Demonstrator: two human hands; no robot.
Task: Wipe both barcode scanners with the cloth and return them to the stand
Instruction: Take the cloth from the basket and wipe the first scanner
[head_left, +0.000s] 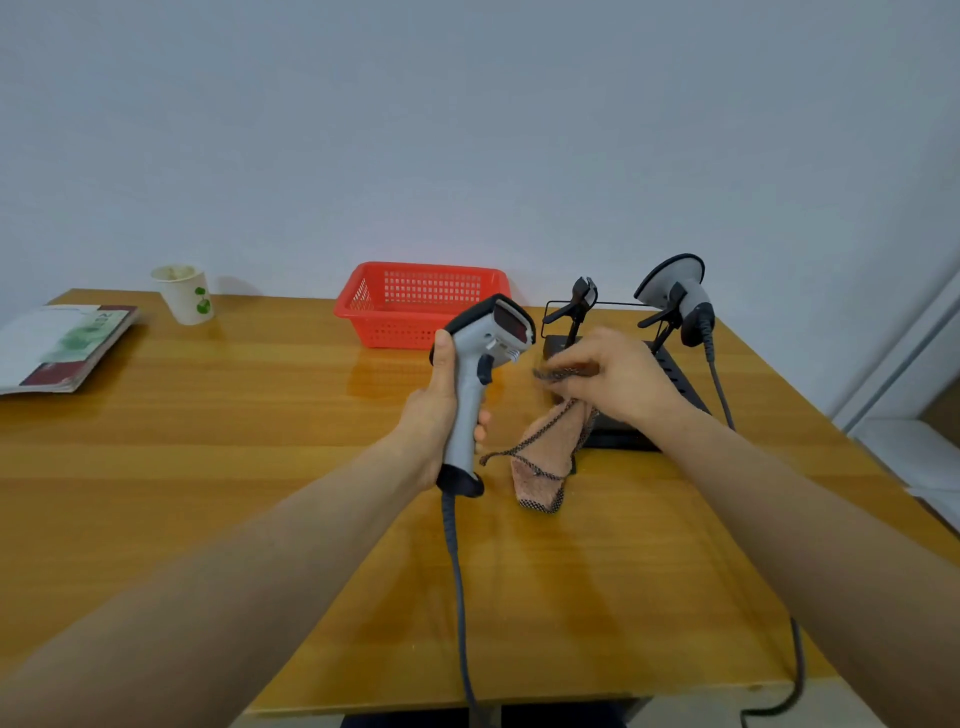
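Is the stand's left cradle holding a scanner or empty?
Empty: the left cradle stands bare. The left hand grips one scanner; the second scanner sits in the right cradle.

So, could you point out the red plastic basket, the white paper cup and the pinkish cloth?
Red plastic basket (400, 330): head view, on its front wall.
White paper cup (184, 304): head view, on its side wall.
Pinkish cloth (537, 478): head view, on its lower pink part.
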